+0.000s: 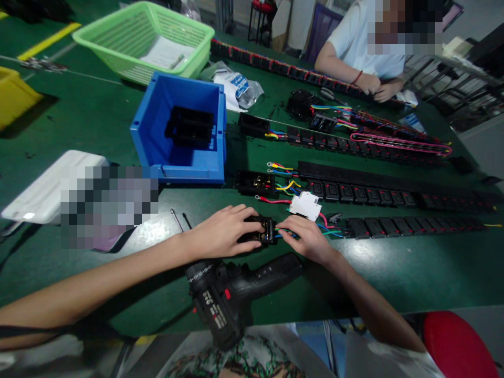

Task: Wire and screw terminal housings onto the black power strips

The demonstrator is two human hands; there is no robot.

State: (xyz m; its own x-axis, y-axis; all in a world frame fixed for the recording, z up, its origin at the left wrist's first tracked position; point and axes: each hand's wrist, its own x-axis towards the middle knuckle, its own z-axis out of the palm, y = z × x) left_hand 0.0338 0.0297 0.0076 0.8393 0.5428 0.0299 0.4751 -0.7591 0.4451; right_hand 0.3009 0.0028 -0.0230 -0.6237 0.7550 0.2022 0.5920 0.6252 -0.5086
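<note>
My left hand (228,231) lies over a small black terminal box (268,230), its fingers wrapped round the left part and top. At the box's right end, my right hand (306,237) pinches the coloured wires (280,231) that come out of it. These wires lead right to a long black socket strip (394,227). A white breaker (305,205) with a red wire sits just above my right hand. Close below both hands lies a black cordless drill (232,294). Another open black box (255,182) with wires is behind my hands.
A blue bin (177,173) holding black parts stands behind my left hand, with a green basket (114,58) beyond it. At left are a white case (55,184) and a yellow bin (16,97). More strips (354,149) run right. A person (354,58) sits across the table.
</note>
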